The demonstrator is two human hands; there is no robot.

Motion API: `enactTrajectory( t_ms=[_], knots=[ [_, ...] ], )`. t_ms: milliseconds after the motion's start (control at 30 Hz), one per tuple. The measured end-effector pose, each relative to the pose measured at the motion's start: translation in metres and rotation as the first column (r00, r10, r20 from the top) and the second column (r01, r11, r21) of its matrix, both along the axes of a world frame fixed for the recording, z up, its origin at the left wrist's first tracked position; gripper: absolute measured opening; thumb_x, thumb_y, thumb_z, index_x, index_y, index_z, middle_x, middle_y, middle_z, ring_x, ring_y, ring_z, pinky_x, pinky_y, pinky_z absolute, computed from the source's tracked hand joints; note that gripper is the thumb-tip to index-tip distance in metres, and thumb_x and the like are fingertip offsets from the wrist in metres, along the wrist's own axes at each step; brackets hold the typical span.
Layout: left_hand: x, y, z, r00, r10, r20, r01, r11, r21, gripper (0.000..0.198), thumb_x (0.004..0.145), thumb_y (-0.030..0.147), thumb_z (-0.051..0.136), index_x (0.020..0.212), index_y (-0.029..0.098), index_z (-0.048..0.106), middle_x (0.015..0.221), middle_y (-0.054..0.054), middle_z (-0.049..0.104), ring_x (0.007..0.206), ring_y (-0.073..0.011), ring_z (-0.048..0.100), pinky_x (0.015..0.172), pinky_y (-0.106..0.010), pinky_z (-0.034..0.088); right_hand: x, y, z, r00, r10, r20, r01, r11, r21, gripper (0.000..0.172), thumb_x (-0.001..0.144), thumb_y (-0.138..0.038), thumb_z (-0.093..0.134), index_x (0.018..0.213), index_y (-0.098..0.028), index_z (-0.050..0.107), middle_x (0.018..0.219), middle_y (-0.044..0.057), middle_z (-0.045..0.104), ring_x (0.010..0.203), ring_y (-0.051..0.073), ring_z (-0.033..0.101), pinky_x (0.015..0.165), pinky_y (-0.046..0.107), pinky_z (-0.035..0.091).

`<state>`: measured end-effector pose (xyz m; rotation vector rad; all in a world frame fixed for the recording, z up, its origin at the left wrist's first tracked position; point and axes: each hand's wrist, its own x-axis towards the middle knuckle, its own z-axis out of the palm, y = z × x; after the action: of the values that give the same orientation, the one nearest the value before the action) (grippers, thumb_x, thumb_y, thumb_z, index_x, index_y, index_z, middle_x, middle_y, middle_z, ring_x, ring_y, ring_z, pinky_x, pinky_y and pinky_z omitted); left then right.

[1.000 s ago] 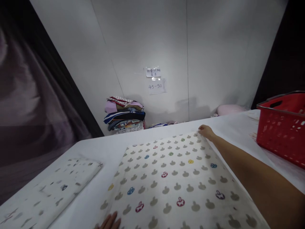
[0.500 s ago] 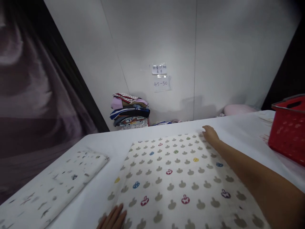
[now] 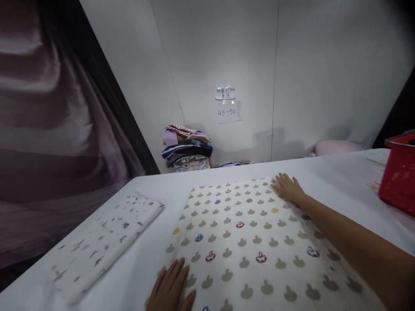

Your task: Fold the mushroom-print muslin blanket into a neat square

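A cream cloth printed with grey and coloured mushroom shapes (image 3: 246, 233) lies spread flat on the white table (image 3: 337, 181). My right hand (image 3: 288, 188) rests flat on the cloth's far right corner, fingers stretched out. Flat on the near left edge of the same cloth lies my left hand (image 3: 171, 290), fingers extended and holding nothing.
A folded white patterned cloth (image 3: 103, 239) lies on the table's left side. A red basket (image 3: 400, 177) stands at the right edge. Against the back wall sit a pile of folded clothes (image 3: 188, 149) and a pink cushion (image 3: 337, 147). Dark curtain on the left.
My right hand has opened flat on the far corner of the cloth. My left hand has slid further onto the near edge. The view has shifted to the left.
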<state>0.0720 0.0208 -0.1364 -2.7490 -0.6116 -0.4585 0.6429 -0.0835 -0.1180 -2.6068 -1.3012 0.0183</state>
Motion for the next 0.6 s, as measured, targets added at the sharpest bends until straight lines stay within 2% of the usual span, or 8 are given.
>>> enactTrajectory(
  t_ms=[67, 167, 300, 367, 467, 600],
  knots=[
    [0.006, -0.011, 0.008, 0.999, 0.016, 0.027, -0.016, 1.000, -0.001, 0.050, 0.087, 0.044, 0.052, 0.133, 0.024, 0.050, 0.138, -0.004, 0.050, 0.124, -0.0219, 0.051, 0.101, -0.039, 0.045, -0.007, -0.005, 0.001, 1.000, 0.003, -0.023, -0.003, 0.999, -0.032, 0.055, 0.091, -0.051, 0.035, 0.138, -0.022, 0.043, 0.150, 0.010, 0.032, 0.140, 0.028, 0.021, 0.111, 0.055, 0.014],
    [0.014, -0.025, 0.019, 0.995, 0.075, 0.060, -0.071, 0.995, -0.075, 0.047, 0.089, 0.040, 0.049, 0.131, 0.021, 0.050, 0.138, -0.007, 0.050, 0.126, -0.0237, 0.049, 0.104, -0.045, 0.041, -0.021, -0.011, 0.011, 0.999, -0.004, -0.032, 0.003, 0.999, -0.033, 0.051, 0.091, -0.047, 0.037, 0.134, -0.023, 0.047, 0.148, 0.011, 0.035, 0.138, 0.030, 0.024, 0.110, 0.058, 0.016],
    [0.023, -0.038, 0.033, 0.993, 0.119, 0.022, -0.110, 0.968, -0.227, 0.043, 0.092, 0.039, 0.043, 0.127, 0.015, 0.053, 0.137, -0.011, 0.050, 0.129, -0.0263, 0.045, 0.107, -0.050, 0.035, -0.063, -0.031, 0.017, 0.991, 0.136, -0.018, -0.135, 0.990, 0.040, 0.053, 0.090, -0.046, 0.040, 0.137, -0.024, 0.045, 0.150, 0.009, 0.033, 0.140, 0.030, 0.019, 0.113, 0.054, 0.011],
    [0.026, -0.041, 0.037, 0.992, 0.126, 0.009, -0.118, 0.948, -0.294, 0.044, 0.093, 0.039, 0.043, 0.127, 0.014, 0.053, 0.139, -0.013, 0.049, 0.131, -0.0271, 0.042, 0.109, -0.050, 0.031, -0.092, -0.055, 0.013, 0.979, 0.192, -0.074, -0.192, 0.981, 0.015, 0.059, 0.090, -0.050, 0.037, 0.142, -0.023, 0.039, 0.152, 0.007, 0.029, 0.140, 0.029, 0.019, 0.114, 0.049, 0.012],
    [0.029, -0.044, 0.041, 0.990, 0.141, 0.009, -0.129, 0.927, -0.353, 0.045, 0.093, 0.039, 0.042, 0.128, 0.012, 0.052, 0.140, -0.014, 0.047, 0.132, -0.0283, 0.039, 0.110, -0.051, 0.029, -0.125, -0.104, 0.002, 0.953, 0.280, -0.118, -0.287, 0.957, -0.050, 0.065, 0.090, -0.056, 0.033, 0.147, -0.026, 0.031, 0.154, 0.002, 0.022, 0.141, 0.027, 0.015, 0.116, 0.047, 0.010],
    [0.031, -0.045, 0.040, 0.989, 0.143, 0.020, -0.125, 0.916, -0.382, 0.045, 0.092, 0.038, 0.043, 0.127, 0.012, 0.052, 0.140, -0.014, 0.047, 0.132, -0.0285, 0.039, 0.111, -0.051, 0.027, -0.134, -0.161, -0.003, 0.950, 0.294, -0.102, -0.305, 0.946, -0.112, 0.064, 0.089, -0.058, 0.029, 0.147, -0.030, 0.030, 0.154, 0.000, 0.020, 0.142, 0.026, 0.014, 0.115, 0.048, 0.010]
  ],
)
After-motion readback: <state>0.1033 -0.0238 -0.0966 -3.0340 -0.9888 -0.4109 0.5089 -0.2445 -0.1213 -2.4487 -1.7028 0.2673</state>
